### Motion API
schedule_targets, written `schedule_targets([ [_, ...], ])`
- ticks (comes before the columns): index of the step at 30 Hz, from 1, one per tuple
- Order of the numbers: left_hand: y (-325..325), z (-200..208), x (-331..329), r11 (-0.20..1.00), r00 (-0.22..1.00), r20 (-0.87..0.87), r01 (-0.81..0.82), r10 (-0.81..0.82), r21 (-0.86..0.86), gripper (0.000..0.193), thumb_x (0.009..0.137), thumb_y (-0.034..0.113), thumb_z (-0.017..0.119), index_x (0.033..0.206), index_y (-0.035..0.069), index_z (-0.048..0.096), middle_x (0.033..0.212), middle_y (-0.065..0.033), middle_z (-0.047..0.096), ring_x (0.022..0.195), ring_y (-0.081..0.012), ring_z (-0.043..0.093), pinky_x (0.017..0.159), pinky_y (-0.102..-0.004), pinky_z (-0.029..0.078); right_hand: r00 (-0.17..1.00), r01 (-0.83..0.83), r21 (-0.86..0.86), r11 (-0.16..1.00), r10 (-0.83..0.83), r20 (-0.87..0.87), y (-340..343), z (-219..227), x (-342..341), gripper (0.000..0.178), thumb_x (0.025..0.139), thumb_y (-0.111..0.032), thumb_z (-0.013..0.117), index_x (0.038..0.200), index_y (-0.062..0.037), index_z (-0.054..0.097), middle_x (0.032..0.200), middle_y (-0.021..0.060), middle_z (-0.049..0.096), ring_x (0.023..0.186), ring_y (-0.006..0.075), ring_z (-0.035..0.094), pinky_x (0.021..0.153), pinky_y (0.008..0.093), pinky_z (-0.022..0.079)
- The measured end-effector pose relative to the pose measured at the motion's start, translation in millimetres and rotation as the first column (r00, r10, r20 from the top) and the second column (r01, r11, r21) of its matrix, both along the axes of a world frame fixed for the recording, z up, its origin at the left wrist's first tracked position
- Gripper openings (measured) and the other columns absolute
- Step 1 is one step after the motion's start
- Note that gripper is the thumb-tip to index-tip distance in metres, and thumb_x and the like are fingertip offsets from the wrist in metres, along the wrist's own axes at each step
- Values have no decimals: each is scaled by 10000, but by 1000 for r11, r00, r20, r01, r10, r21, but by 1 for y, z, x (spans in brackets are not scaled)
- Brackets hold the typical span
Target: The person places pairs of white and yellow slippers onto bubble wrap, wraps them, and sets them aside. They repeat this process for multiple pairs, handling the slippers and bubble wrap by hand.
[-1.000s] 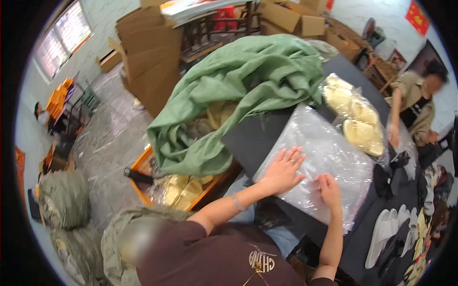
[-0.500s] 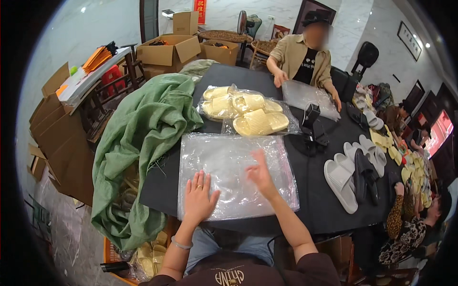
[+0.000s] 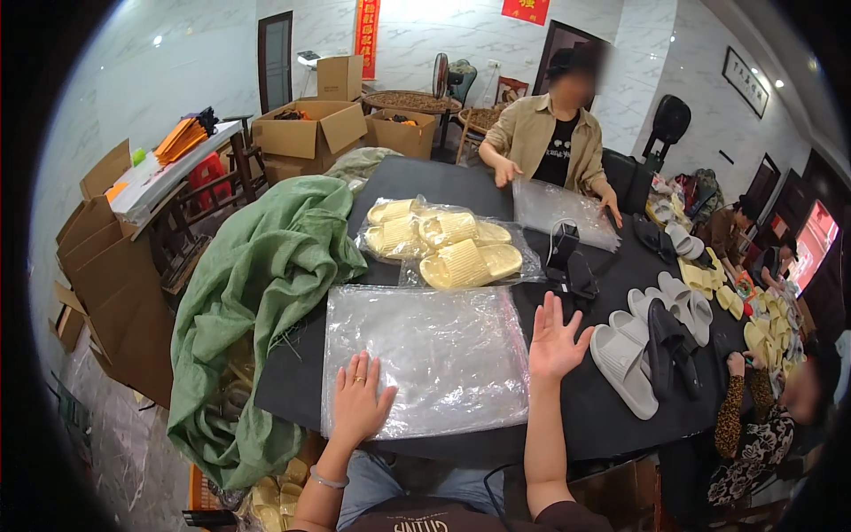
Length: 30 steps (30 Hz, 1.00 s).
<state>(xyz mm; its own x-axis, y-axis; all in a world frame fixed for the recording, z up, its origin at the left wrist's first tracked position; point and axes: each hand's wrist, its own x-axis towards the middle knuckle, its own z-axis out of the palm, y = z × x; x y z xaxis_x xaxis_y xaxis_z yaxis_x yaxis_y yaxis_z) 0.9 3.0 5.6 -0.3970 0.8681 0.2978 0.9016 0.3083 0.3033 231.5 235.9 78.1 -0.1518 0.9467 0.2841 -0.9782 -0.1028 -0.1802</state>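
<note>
A flat stack of clear plastic bags point(image 3: 434, 355) lies on the black table before me. My left hand point(image 3: 359, 399) rests flat on the stack's left part, fingers stretched out. My right hand point(image 3: 558, 341) is raised beside the stack's right edge, palm showing and fingers spread, with nothing in it. Just beyond the bags lie pale yellow slippers point(image 3: 470, 263) in clear plastic wrapping. Right of my right hand are grey slippers point(image 3: 622, 363) and black slippers point(image 3: 671, 341).
A black stand-like device point(image 3: 567, 262) stands past my right hand. Green sacking point(image 3: 266, 284) drapes the table's left side. Across the table, a co-worker point(image 3: 554, 142) handles more clear bags point(image 3: 563, 213). Cardboard boxes point(image 3: 306, 133) stand behind; other people sit at right by more slippers.
My right hand has moved right, from above the bags to beside their edge, and its palm now shows. The left hand stays flat on the stack. The view has tilted up slightly.
</note>
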Motion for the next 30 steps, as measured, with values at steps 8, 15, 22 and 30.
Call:
schedule_targets([
  [8, -3, 1, 0, 1000, 999, 34, 7, -7, -16, 631, 893, 442, 463, 1362, 26, 390, 1444, -194, 318, 1358, -323, 259, 1109, -465, 159, 760, -502, 106, 858, 380, 527, 0, -34, -14, 500, 950, -447, 377, 1207, -48, 534, 785, 89, 642, 592, 160, 619, 505, 257, 498],
  [15, -28, 22, -25, 803, 388, 837, -306, -385, 511, 405, 931, 310, 503, 1205, 14, 533, 1245, -160, 541, 1158, -257, 528, 938, -383, 436, -256, -749, -106, 654, -140, 956, -48, -49, -55, 307, 953, -328, 460, 1046, -70, 597, 719, 23, 603, 569, 82, 570, 488, 214, 445],
  [22, -144, -93, -240, 832, 754, 419, -554, 506, -8, 244, 888, 138, 490, 1008, -58, 572, 877, -197, 619, 866, -325, 612, 808, -406, 485, -255, -734, -191, 652, -3, 967, -42, -52, -56, 305, 962, -322, 467, 1054, -64, 600, 697, 4, 572, 517, 65, 523, 478, 198, 434],
  [30, -210, -230, -350, 710, 810, 30, -496, 586, -500, 478, 729, 142, 676, 1141, -30, 506, 1194, -236, 525, 1103, -365, 514, 897, -419, 456, -270, -760, -278, 588, 104, 957, -31, -50, -54, 339, 977, -310, 439, 1170, -63, 569, 735, 7, 591, 571, 68, 563, 502, 192, 455],
])
